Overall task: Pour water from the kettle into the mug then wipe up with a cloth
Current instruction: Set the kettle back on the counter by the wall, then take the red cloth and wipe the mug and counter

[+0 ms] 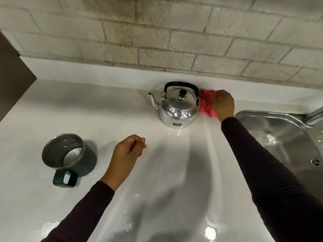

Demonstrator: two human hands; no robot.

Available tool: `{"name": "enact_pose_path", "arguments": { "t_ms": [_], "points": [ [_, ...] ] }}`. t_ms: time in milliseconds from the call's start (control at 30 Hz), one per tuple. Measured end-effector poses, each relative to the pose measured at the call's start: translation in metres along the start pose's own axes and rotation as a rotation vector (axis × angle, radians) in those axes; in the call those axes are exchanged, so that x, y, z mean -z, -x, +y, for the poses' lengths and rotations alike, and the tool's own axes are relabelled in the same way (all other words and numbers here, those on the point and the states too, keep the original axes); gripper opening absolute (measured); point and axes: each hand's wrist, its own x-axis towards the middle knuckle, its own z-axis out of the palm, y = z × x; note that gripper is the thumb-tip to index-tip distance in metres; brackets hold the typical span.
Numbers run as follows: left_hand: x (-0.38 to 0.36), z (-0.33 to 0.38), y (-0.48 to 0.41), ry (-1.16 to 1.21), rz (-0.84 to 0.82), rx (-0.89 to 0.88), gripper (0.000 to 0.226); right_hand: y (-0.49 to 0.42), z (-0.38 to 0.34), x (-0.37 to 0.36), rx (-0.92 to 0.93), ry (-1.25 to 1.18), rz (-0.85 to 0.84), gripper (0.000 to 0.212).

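A shiny steel kettle (177,107) with a black handle stands upright at the back of the white counter (157,172), its spout pointing left. Just right of it lies a crumpled red cloth (206,103), and my right hand (223,105) grips it against the counter. At the left stands a dark grey mug (70,154), its handle toward me, with water inside. My left hand (127,154) hovers over the counter between mug and kettle, fingers curled, holding nothing.
A steel sink (283,137) with a tap (314,116) is set into the counter at the right. A brick wall (157,32) runs behind. A dark panel (12,75) stands at the far left. Water spots (127,222) glisten near the front edge.
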Motion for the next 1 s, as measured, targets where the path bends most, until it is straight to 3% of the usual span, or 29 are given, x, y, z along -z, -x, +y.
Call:
{"name": "enact_pose_path", "arguments": {
  "t_ms": [167,233,300,500,600,700,800,867,1000],
  "points": [
    [-0.017,-0.001,0.002,-0.053,-0.066,-0.003,0.033,0.016,0.033,0.003,-0.094,0.098,-0.102,0.008],
    [-0.02,-0.001,0.003,-0.059,-0.08,0.001,0.034,0.022,0.035,0.001,-0.125,0.022,-0.11,0.018],
    [-0.024,-0.001,0.001,-0.069,-0.093,0.004,0.035,0.021,0.034,-0.001,-0.177,0.032,-0.092,0.029],
    [-0.03,-0.004,0.002,-0.079,-0.11,0.019,0.034,0.014,0.032,-0.006,-0.191,0.216,-0.045,0.024],
    [-0.031,-0.005,0.004,-0.078,-0.121,0.027,0.033,0.014,0.03,0.001,-0.206,0.09,0.06,0.018],
    [-0.034,-0.002,0.006,-0.073,-0.133,0.021,0.032,0.017,0.021,0.025,-0.135,-0.141,0.261,0.011],
    [-0.032,0.001,0.011,-0.065,-0.146,0.016,0.034,0.034,-0.005,0.06,-0.007,-0.33,0.372,0.028],
    [-0.026,0.002,0.015,-0.062,-0.14,0.02,0.035,0.052,-0.025,0.08,0.074,-0.374,0.364,0.034],
    [-0.011,0.005,0.024,-0.086,-0.149,0.032,0.031,0.097,-0.062,0.096,0.248,-0.304,0.287,0.009]
  ]
}}
